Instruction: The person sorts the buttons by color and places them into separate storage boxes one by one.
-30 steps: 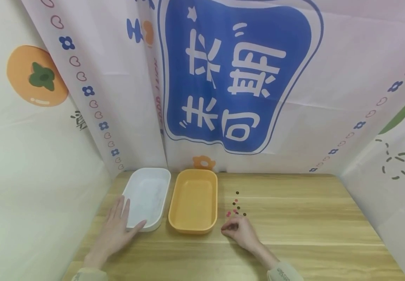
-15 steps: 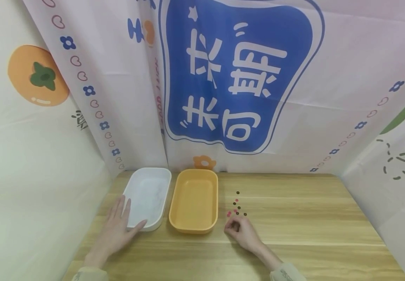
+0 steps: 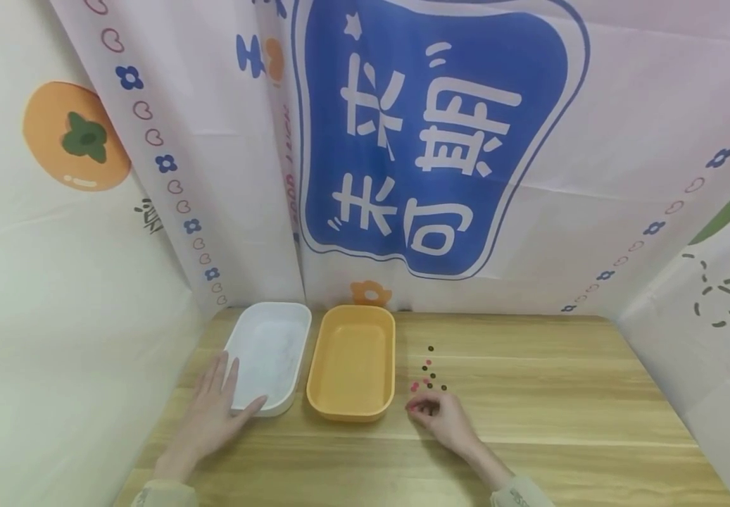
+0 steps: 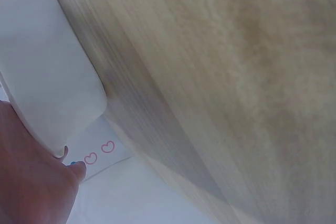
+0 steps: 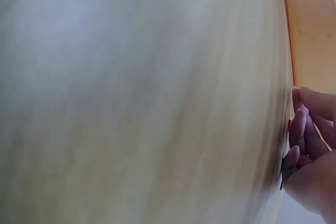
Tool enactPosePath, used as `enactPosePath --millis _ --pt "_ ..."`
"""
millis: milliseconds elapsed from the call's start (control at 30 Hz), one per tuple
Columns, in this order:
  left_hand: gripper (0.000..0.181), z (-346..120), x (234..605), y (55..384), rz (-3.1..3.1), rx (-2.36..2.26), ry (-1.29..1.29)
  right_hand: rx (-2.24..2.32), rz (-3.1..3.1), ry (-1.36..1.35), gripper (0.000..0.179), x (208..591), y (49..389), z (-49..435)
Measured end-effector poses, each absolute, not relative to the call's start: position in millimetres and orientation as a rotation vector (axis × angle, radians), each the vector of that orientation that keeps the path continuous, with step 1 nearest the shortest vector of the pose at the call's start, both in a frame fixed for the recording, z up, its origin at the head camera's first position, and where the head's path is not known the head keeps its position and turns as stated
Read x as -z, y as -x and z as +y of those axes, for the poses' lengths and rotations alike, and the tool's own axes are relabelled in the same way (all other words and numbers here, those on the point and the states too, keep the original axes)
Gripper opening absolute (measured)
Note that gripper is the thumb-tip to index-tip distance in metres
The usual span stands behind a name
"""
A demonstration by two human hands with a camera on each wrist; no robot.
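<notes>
My left hand (image 3: 212, 405) rests on the near left side of the white tray (image 3: 297, 366), its fingers spread over the rim. In the left wrist view the left hand (image 4: 34, 174) lies along the tray's edge. Right of the yellow tray (image 3: 350, 408), my right hand (image 3: 442, 421) is low over the table, thumb and index finger pinching a small pink button-like disc (image 3: 412, 408). Just beyond its knuckles lie several loose discs, among them a pink disc (image 3: 414, 386) and a dark disc (image 3: 443, 388). In the right wrist view the right hand's fingers (image 5: 297, 124) are curled near the yellow tray (image 5: 312, 35).
Both trays stand side by side on the left half of the wooden table (image 3: 548, 394). A printed cloth (image 3: 529, 253) hangs along the table's back edge, and pale cloth walls (image 3: 86, 317) rise at both sides.
My right hand shifts slightly right; a pink disc shows at its fingertips now, hidden half a second ago. The left hand stays on the white tray. The whole head view drifts slightly.
</notes>
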State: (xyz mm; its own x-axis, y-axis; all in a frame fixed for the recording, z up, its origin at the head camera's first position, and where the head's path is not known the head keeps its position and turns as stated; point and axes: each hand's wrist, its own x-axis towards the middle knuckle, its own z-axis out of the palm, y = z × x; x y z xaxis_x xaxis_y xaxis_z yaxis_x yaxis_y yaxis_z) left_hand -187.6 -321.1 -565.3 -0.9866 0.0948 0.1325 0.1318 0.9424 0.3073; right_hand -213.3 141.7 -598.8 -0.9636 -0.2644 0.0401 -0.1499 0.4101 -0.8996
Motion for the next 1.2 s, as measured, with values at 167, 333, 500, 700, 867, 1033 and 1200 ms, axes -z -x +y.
enactPosePath --millis 167,333,500,700,867,1033,1200 --pt "0.108 -321 564 187 -2.994 0.476 0.175 1.631 2.546 0.306 0.015 597 213 143" --pt "0.108 -320 563 188 -2.993 0.480 0.175 1.657 2.549 0.198 0.017 588 213 145" --pt "0.108 -319 562 188 -2.993 0.504 0.170 1.684 2.579 0.139 0.017 574 213 147" --pt "0.108 -319 562 188 -2.996 0.508 0.166 1.772 2.566 0.209 0.019 556 213 146" --pt "0.108 -320 562 187 -3.002 0.516 0.164 1.790 2.577 0.256 0.018 544 214 139" --pt "0.109 -320 562 188 -3.005 0.509 0.164 1.809 2.603 0.289 0.019 538 214 130" --pt "0.109 -320 561 188 -3.004 0.521 0.169 1.834 2.610 0.335 0.017 535 214 118"
